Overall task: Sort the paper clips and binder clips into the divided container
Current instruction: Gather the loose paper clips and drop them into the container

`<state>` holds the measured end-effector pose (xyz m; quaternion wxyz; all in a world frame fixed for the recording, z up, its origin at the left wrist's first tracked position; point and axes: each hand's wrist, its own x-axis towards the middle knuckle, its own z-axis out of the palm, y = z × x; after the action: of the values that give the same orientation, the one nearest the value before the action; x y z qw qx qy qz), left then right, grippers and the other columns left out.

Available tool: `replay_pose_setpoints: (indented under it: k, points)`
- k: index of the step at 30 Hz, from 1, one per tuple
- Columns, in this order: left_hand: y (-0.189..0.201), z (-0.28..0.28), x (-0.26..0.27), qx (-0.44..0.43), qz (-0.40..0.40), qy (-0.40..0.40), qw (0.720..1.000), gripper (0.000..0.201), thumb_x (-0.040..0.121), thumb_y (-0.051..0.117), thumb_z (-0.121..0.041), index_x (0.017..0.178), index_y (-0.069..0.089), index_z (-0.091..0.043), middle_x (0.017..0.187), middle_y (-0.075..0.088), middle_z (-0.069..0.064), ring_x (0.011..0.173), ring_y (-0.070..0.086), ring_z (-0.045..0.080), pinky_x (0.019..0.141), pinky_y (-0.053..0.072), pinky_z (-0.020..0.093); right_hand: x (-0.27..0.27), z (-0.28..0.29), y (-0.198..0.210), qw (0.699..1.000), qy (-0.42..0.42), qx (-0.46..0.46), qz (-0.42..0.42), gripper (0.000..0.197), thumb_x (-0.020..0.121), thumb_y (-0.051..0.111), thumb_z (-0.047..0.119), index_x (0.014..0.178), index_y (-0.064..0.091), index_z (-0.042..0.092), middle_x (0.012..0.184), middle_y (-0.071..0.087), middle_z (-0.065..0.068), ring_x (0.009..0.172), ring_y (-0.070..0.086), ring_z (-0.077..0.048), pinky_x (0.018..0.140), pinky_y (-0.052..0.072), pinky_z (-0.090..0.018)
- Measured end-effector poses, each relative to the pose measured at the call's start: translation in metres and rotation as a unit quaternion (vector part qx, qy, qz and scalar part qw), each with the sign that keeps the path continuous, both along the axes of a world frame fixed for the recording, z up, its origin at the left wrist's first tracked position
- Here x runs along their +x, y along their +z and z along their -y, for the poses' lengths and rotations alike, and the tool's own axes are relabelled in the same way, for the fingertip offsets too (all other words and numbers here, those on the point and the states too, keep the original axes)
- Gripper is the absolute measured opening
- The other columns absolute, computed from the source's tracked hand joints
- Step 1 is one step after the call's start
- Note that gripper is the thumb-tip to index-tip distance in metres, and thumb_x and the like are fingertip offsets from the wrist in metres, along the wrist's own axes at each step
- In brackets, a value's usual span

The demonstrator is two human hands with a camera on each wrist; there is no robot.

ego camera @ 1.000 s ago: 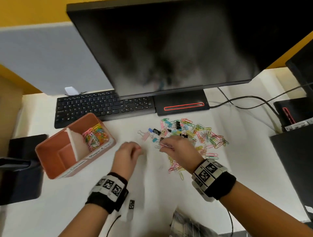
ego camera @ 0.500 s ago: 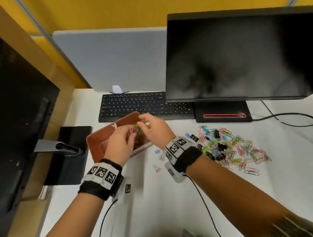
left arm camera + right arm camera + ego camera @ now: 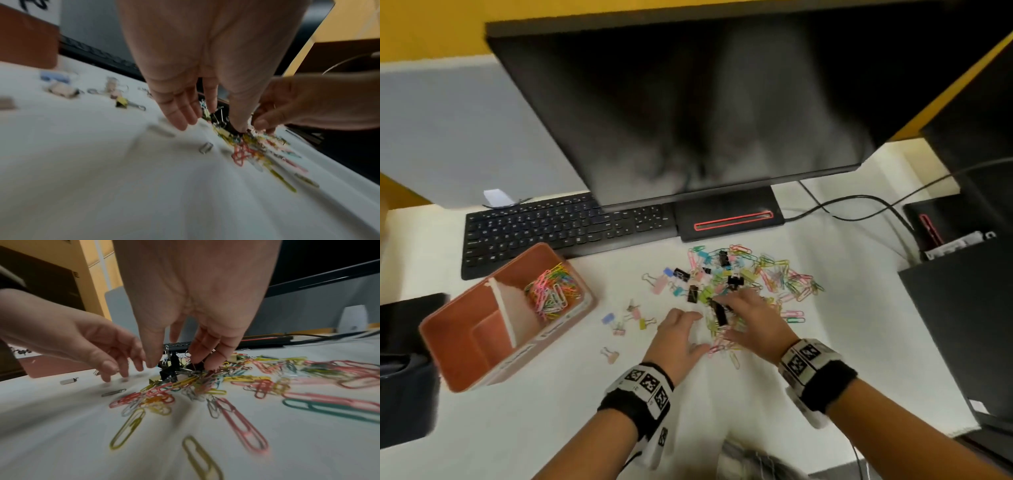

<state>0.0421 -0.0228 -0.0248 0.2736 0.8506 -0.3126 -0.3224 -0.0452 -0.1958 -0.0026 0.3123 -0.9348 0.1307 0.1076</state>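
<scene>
The divided container (image 3: 482, 346) stands left of the clip pile (image 3: 750, 284), well apart; its far compartment holds paper clips (image 3: 551, 291). My right hand (image 3: 753, 322) rests over the pile's near edge, fingers spread and relaxed, touching clips. My left hand (image 3: 678, 335) hovers just left of the pile, fingers loosely extended, holding nothing. Stray binder clips (image 3: 633, 318) lie between pile and container.

white desk (image 3: 558, 428), scattered clips (image 3: 774, 274), divided container (image 3: 465, 346), keyboard (image 3: 558, 229)
</scene>
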Motion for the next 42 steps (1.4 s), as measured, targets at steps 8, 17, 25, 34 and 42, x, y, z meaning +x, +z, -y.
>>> replay_pose_setpoints:
  k: [8, 17, 25, 34, 42]
  points:
    - [-0.017, 0.040, -0.012, 0.055, 0.035, 0.055, 0.996, 0.056, 0.068, 0.075, -0.038, 0.117, 0.053, -0.022, 0.112, 0.045, 0.001, 0.102, 0.046, 0.020, 0.091, 0.044, 0.034, 0.018, 0.011, -0.007, 0.997, -0.014, 0.066, -0.028, 0.035, 0.077, 0.068, 0.011, 0.110, 0.058, 0.018, 0.112, 0.047, -0.003, 0.093, 0.056, -0.019, 0.085, 0.052, -0.033]
    - [-0.019, 0.034, -0.003, 0.006, 0.025, 0.111, 0.993, 0.026, 0.080, 0.065, -0.004, 0.104, 0.064, -0.014, 0.102, 0.054, 0.000, 0.072, 0.053, -0.001, 0.072, 0.035, -0.003, 0.012, 0.078, 0.007, 0.990, -0.095, 0.095, 0.036, 0.032, 0.078, 0.070, 0.010, 0.108, 0.064, 0.019, 0.110, 0.049, 0.001, 0.091, 0.053, -0.011, 0.087, 0.046, -0.013]
    - [-0.012, 0.023, 0.006, -0.036, 0.040, 0.188, 0.981, 0.019, 0.084, 0.060, -0.004, 0.098, 0.065, -0.015, 0.105, 0.053, 0.000, 0.077, 0.058, 0.005, 0.072, 0.044, 0.003, -0.018, 0.079, -0.005, 0.997, -0.029, 0.060, 0.045, 0.038, 0.076, 0.072, 0.030, 0.110, 0.058, 0.024, 0.105, 0.045, 0.009, 0.094, 0.049, -0.008, 0.086, 0.046, -0.025]
    - [-0.005, 0.014, -0.013, -0.026, 0.137, 0.045, 0.989, 0.040, 0.074, 0.075, -0.026, 0.111, 0.061, -0.019, 0.110, 0.049, -0.003, 0.102, 0.047, 0.013, 0.092, 0.035, 0.021, -0.032, 0.060, -0.032, 0.997, 0.065, 0.015, -0.042, 0.071, 0.074, 0.074, 0.031, 0.137, 0.041, 0.025, 0.126, 0.045, -0.004, 0.115, 0.044, -0.020, 0.095, 0.044, -0.033]
    - [-0.018, 0.045, -0.025, 0.025, 0.100, -0.017, 0.994, 0.058, 0.077, 0.070, -0.027, 0.129, 0.048, -0.016, 0.129, 0.048, 0.001, 0.116, 0.046, 0.020, 0.101, 0.040, 0.032, -0.013, 0.055, -0.037, 0.999, 0.047, -0.015, 0.002, 0.027, 0.076, 0.073, 0.025, 0.101, 0.067, 0.015, 0.104, 0.050, -0.007, 0.092, 0.051, -0.024, 0.078, 0.050, -0.036]
